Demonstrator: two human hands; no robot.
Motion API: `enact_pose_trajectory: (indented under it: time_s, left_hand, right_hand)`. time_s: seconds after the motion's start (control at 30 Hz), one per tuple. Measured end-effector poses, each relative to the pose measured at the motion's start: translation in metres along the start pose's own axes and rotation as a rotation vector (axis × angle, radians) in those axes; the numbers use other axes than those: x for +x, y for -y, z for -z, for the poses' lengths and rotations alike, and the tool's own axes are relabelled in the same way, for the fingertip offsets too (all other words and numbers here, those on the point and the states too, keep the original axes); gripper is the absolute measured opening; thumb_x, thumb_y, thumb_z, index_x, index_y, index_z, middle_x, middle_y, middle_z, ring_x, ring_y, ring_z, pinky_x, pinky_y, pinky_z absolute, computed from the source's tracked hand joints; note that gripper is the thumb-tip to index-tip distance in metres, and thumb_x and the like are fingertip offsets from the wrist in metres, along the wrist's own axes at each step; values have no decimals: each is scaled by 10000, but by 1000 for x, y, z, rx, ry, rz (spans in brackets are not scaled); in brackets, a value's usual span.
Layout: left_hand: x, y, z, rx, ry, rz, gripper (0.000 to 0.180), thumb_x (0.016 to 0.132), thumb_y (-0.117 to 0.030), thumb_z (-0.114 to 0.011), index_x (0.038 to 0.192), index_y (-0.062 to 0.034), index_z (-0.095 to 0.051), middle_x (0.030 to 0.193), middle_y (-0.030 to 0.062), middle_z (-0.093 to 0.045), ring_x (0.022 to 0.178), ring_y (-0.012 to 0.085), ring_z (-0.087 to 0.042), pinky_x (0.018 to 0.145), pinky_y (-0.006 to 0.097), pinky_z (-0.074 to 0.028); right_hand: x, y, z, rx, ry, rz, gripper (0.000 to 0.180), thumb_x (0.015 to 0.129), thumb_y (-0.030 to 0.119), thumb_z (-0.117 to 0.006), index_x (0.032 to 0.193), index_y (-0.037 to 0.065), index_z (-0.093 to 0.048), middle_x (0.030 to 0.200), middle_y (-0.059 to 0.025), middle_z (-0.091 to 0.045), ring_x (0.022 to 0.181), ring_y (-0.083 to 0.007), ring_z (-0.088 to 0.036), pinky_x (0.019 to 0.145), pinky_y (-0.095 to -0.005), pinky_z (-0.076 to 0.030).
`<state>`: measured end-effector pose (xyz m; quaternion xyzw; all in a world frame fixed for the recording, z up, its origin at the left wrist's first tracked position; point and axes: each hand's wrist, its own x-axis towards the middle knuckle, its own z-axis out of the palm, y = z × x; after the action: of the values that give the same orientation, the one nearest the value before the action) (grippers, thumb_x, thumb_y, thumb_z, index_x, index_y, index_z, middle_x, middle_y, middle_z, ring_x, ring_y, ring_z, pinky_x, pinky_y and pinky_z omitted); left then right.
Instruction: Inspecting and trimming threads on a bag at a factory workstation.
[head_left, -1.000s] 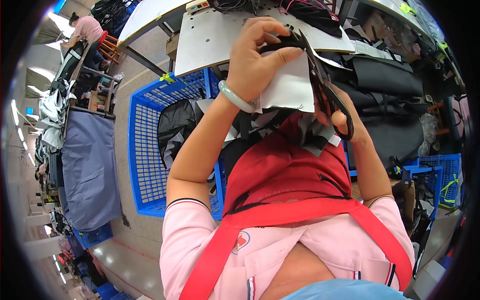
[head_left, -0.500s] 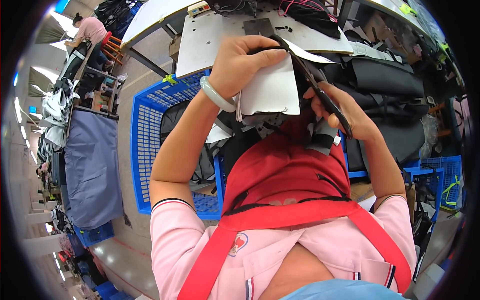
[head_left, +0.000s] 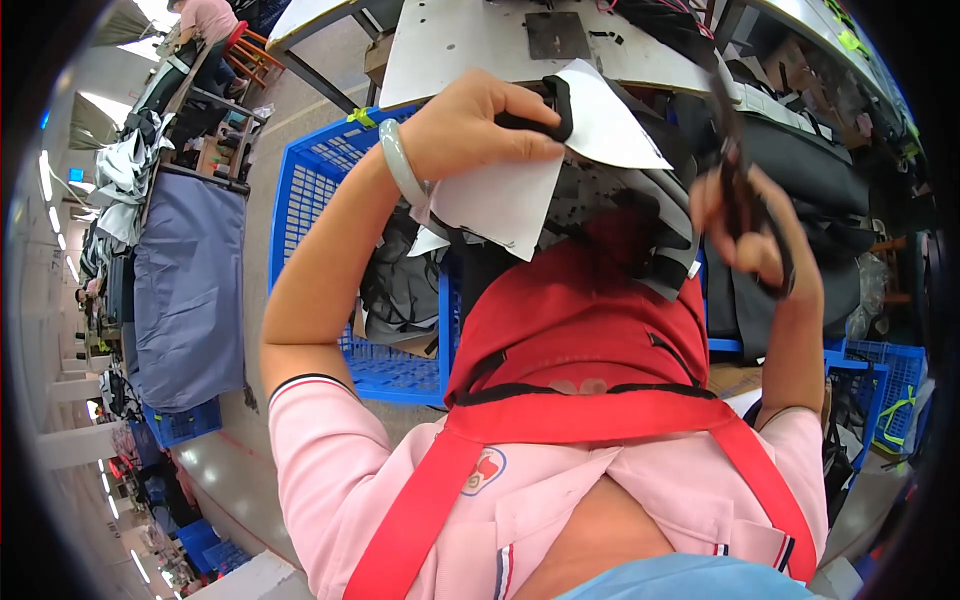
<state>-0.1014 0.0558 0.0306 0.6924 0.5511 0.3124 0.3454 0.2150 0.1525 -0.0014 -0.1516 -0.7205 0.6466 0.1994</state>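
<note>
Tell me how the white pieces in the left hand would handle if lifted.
The white pieces are probably light, since their edges look thin. They likely flex but hold some shape: one juts out past the left hand, its lower edge curved.

readable text: none | pink shirt [head_left: 535,505]: round blue-rimmed emblem [head_left: 485,470], too small to read

The sheets [head_left: 497,205] are left of the scissors [head_left: 730,142] — the basket [head_left: 303,195] farther left with fabric [head_left: 400,290] in it, the table [head_left: 455,50] ahead.
</note>
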Motion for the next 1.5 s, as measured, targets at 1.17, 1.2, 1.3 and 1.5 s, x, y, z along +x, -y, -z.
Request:
enact_pose_trajectory:
  time_s: [1.17,1.2,1.3,1.5]
  left_hand:
    - [-137,167,-31,-261,-879,530,476,767,-86,-764,1179,34,-559,975,136,-674,860,135,-632,770,245,-501]
    - [-141,175,-31,-425,-822,514,414,780,-67,-746,1153,34,-598,972,123,-684,836,119,-630,751,240,-501]
    - [-150,191,-38,-453,-810,556,331,791,-38,-725,1103,36,-640,951,103,-694,826,108,-628,752,232,-497]
    - [-142,185,-43,-583,-967,549,278,777,-56,-764,1018,43,-665,900,88,-701,803,109,-643,749,217,-501]
  right_hand:
    - [84,-118,-269,197,325,-218,265,808,114,-705,976,-14,-544,757,-85,-584,704,-129,-569,634,-290,-479]
    - [85,-119,-269,197,335,-224,265,808,114,-705,976,-14,-544,757,-85,-584,704,-129,-569,634,-290,-479]
    - [102,-116,-246,-104,337,80,330,754,74,-717,1037,19,-558,892,-109,-630,754,-243,-635,671,-309,-505]
    - [173,-148,-194,-521,-33,266,407,760,29,-669,1142,69,-535,980,-111,-640,839,-311,-633,726,-378,-512]
